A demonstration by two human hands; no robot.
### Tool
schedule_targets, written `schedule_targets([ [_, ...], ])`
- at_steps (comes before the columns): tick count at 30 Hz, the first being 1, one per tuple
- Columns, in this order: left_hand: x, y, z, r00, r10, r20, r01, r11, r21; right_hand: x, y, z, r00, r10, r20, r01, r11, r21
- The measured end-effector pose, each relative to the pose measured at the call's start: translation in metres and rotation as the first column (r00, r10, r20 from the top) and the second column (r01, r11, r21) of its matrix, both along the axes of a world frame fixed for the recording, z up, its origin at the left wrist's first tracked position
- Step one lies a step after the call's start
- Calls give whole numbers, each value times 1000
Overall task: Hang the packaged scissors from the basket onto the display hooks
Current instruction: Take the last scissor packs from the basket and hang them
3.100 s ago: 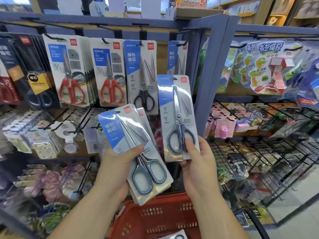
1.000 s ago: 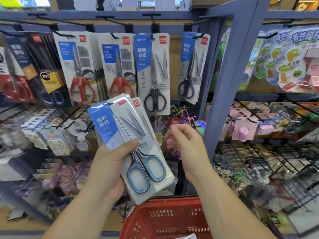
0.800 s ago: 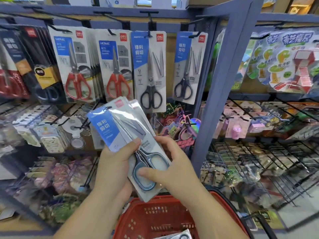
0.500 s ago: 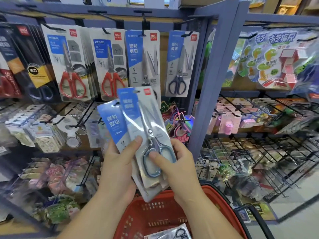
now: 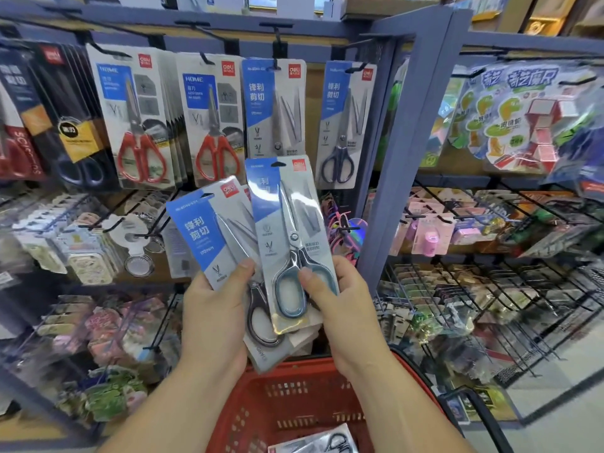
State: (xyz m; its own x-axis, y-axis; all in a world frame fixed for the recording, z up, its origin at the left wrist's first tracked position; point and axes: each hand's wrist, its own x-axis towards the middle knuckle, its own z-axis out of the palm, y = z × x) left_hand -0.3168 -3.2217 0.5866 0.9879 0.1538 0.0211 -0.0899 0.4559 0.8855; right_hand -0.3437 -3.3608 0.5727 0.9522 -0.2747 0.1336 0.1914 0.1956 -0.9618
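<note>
The right hand pinches one pack of blue-handled scissors at its lower end. The thumb lies on the front beside the handle loops and the other fingers are curled behind the card. The pack stands nearly upright, and its top edge overlaps the bottom of a hung pack farther back.

The left hand grips a stack of like packs. Its thumb is pressed across the front card, and the rest of its fingers are hidden behind. The stack leans left, and its right edge sits behind the single pack, touching it.

Both hands hold their packs above the red basket, which is near and low in view. One more pack lies in the basket at the bottom edge of the view.

On the far side, black hooks stick out from a blue rail. To the left hang two rows of red-handled scissors. To the right hangs a dark-handled pack, just beside a blue post. Right of the post hang toy packs, and wire racks of small goods sit below them.
</note>
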Motion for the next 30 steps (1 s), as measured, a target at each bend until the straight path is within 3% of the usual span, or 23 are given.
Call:
schedule_targets([
  [8, 22, 13, 18, 997, 23, 72, -36, 982, 184, 25, -50, 27, 981, -132, 145, 128, 991, 37],
  [19, 23, 7, 44, 986, -66, 151, 51, 993, 105, 88, -70, 71, 938, -261, 227, 280, 958, -55],
  [26, 30, 5, 36, 991, -56, 121, 42, 993, 111, 107, -60, 59, 917, -398, -41, 399, 916, 31],
  [30, 33, 6, 33, 994, -40, 104, 28, 994, 109, 123, -56, 67, 920, -338, -196, 367, 921, 131],
])
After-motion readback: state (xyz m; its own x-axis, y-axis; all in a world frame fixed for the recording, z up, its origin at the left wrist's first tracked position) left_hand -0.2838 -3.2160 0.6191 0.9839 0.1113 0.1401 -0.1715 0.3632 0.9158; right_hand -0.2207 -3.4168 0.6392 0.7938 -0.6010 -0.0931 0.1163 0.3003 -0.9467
